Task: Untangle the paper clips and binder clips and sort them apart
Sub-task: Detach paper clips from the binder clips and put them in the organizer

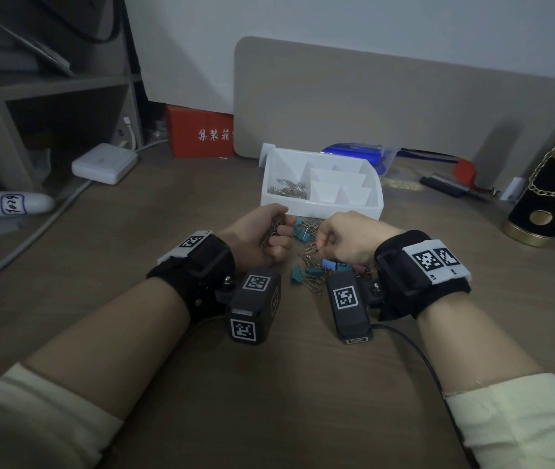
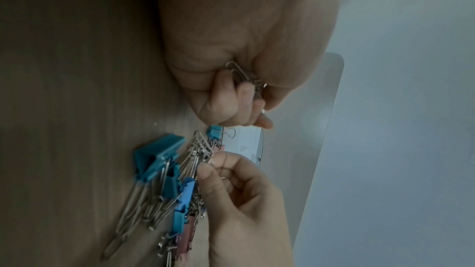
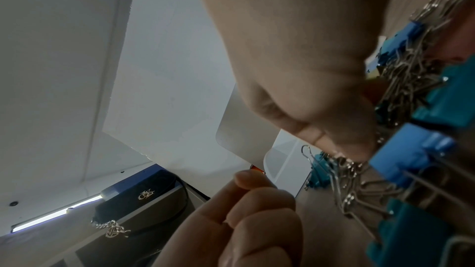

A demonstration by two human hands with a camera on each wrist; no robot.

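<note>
A tangled pile of silver paper clips (image 1: 310, 257) and teal, blue and pink binder clips (image 1: 303, 231) lies on the wooden desk between my hands. My left hand (image 1: 277, 231) is curled into a fist round a bunch of paper clips (image 2: 244, 75). My right hand (image 1: 320, 240) pinches a paper clip (image 2: 209, 159) at the top of the pile between thumb and forefinger. Teal binder clips (image 2: 156, 155) and a blue one (image 3: 411, 153) lie close beside it. Behind the pile stands a white divided organizer (image 1: 376, 204), with several paper clips (image 1: 288, 190) in its left compartment.
A beige panel (image 1: 404, 103) stands at the back of the desk. A black cylinder with a gold chain (image 1: 553, 198) is at the right, a red box (image 1: 201, 133) and a white adapter (image 1: 105, 163) with its cable at the left. A blue pouch (image 1: 360, 153) lies behind the organizer.
</note>
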